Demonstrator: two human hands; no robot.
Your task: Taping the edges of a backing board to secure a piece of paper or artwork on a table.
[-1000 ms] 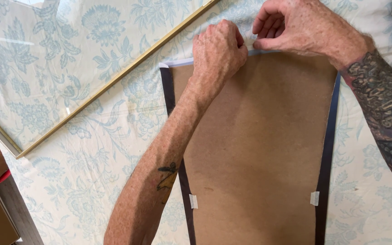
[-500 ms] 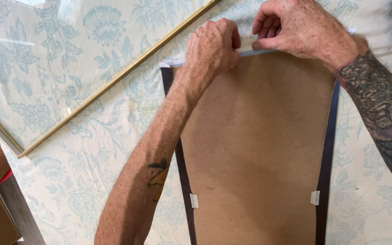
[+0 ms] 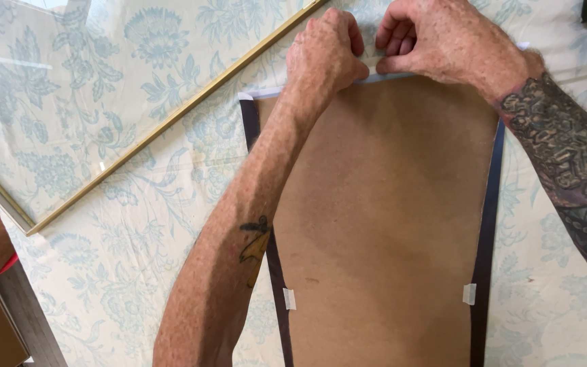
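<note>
Floral cloth (image 3: 137,272), gold-edged glass pane (image 3: 69,109) beside brown backing board (image 3: 388,224).

One head cam only, looking steeply down and fwd, close on both forearms, brown backing board (image 3: 382,224) filling centre; floral cloth (image 3: 137,272) around. No 2nd view.
</note>
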